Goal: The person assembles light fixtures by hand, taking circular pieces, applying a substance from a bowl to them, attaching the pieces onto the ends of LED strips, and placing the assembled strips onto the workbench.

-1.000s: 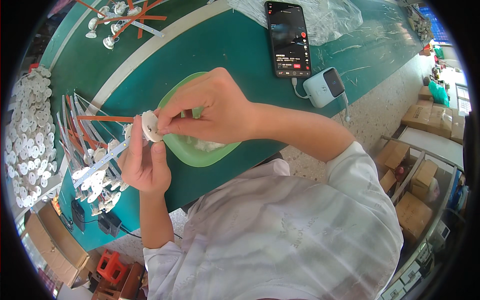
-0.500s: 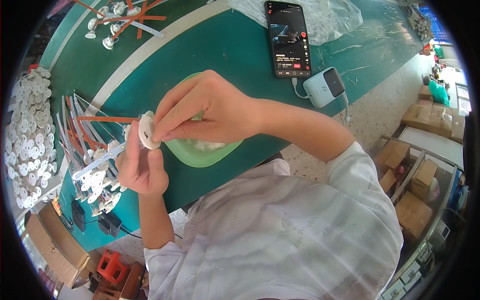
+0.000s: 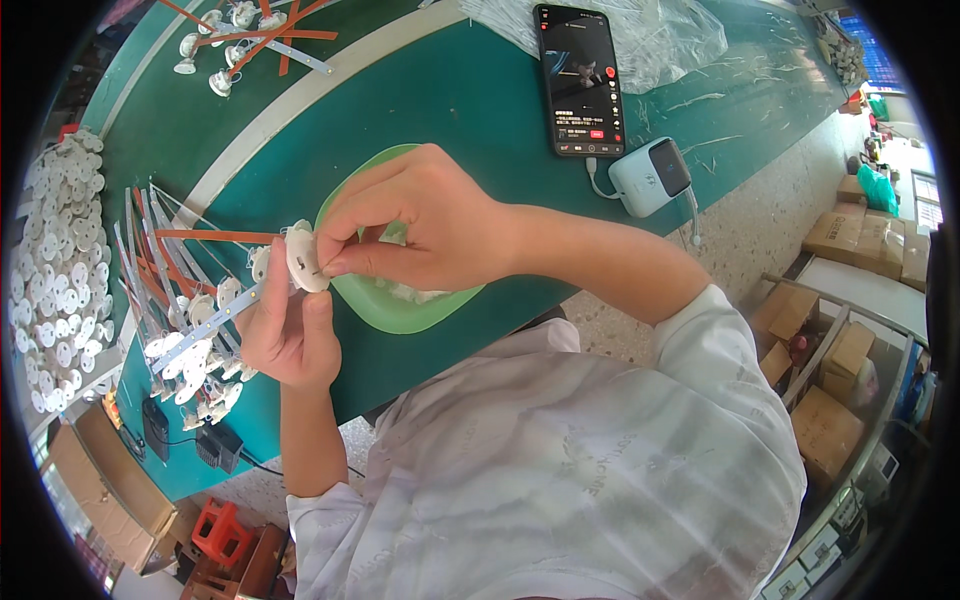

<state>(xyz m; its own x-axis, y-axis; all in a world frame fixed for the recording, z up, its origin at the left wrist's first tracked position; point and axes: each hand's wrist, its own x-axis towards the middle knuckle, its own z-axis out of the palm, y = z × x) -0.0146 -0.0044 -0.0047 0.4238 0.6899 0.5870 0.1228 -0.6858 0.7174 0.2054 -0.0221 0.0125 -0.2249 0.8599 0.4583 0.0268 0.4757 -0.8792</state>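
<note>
My left hand (image 3: 292, 340) is closed around a white round disc (image 3: 304, 258), held tilted on edge with a small dark slot in its face. A pale strip with small LEDs (image 3: 205, 328) runs from beside my left fingers down to the left. An orange-red strip (image 3: 215, 236) reaches the disc's upper left side. My right hand (image 3: 430, 222) pinches thumb and forefinger together at the disc's right edge; what is between the fingertips is too small to make out. Under my right hand stands a light green bowl (image 3: 400, 318) with small whitish pieces (image 3: 415, 293) in it.
Several white discs with strips (image 3: 190, 370) lie left of my left hand. A large heap of white discs (image 3: 62, 290) fills the far left. A phone (image 3: 578, 80) is cabled to a power bank (image 3: 648, 178). Clear plastic wrapping (image 3: 660, 40) lies behind; black adapters (image 3: 218, 447) sit at the table's edge.
My right fingertips have drawn back slightly from the disc's face to its right edge, showing more of it. My left hand and the disc have shifted slightly right.
</note>
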